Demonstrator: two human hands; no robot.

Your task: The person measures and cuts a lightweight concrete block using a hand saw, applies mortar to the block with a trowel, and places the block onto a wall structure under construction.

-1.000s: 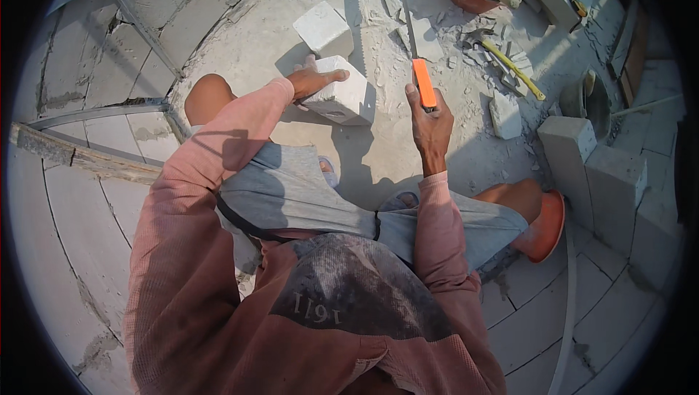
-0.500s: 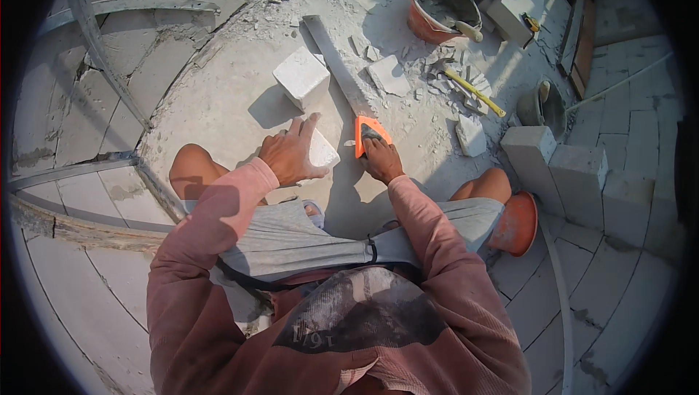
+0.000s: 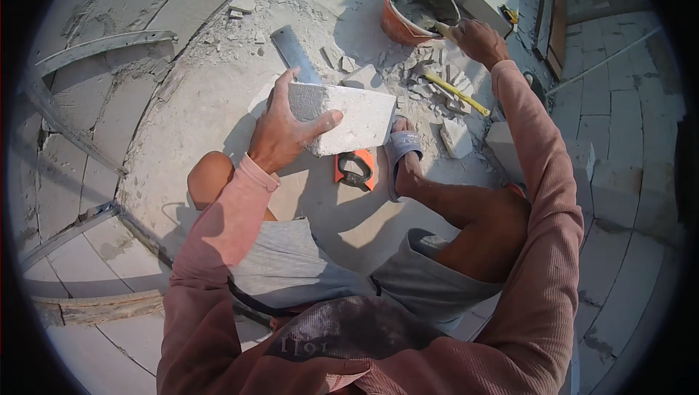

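The left hand (image 3: 280, 133) is grasping a white rectangular aerated-concrete block (image 3: 349, 115), long axis left-right; the right hand (image 3: 477, 40) clenches a wooden tool handle (image 3: 445, 29) at the orange bucket (image 3: 408, 27).

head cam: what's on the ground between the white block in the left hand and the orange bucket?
In the head view, between the white block and the orange bucket lie pale block chips and rubble; a grey metal straightedge runs just left of them.
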